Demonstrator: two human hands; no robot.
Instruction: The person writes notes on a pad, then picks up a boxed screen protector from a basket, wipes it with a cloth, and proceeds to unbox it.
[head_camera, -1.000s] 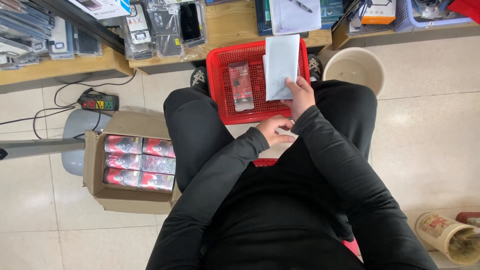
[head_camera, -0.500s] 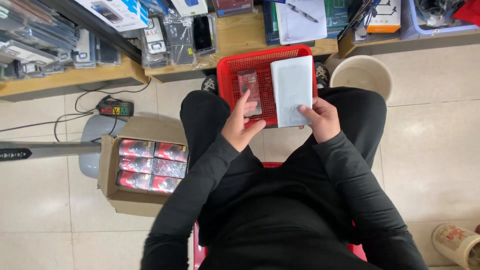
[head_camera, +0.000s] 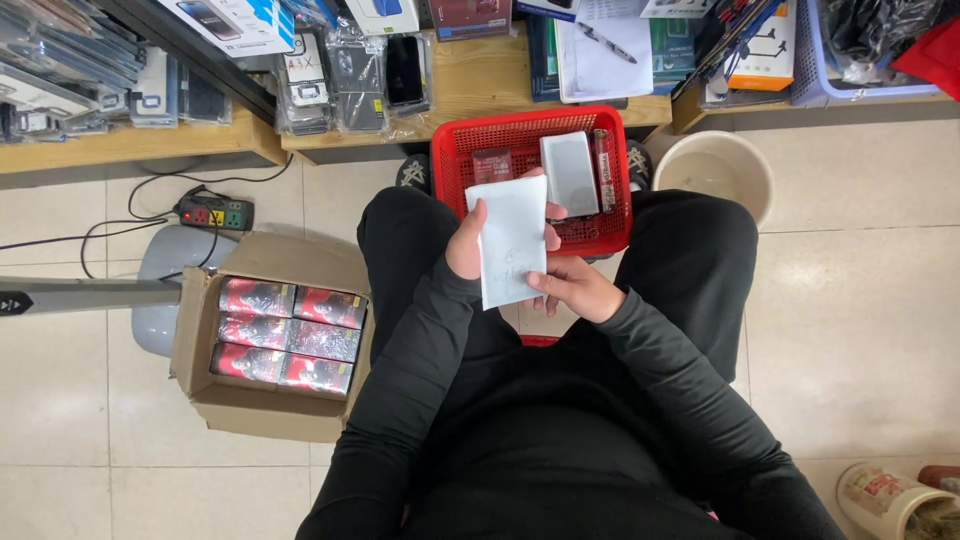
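Flat white rectangular paper packet (head_camera: 510, 240): long axis runs toward/away from you, top end over the near rim of the red plastic mesh basket (head_camera: 455, 165), above your lap. Plain face w/ faint scribble. Your left hand (head_camera: 467, 243) clamps its left edge; your right hand (head_camera: 575, 287) pinches the lower right corner, fingers curled.

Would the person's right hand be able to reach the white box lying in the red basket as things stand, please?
Probably yes: the right hand is near the red basket, and the white box lies uncovered on top. But that hand now helps hold the white packet.
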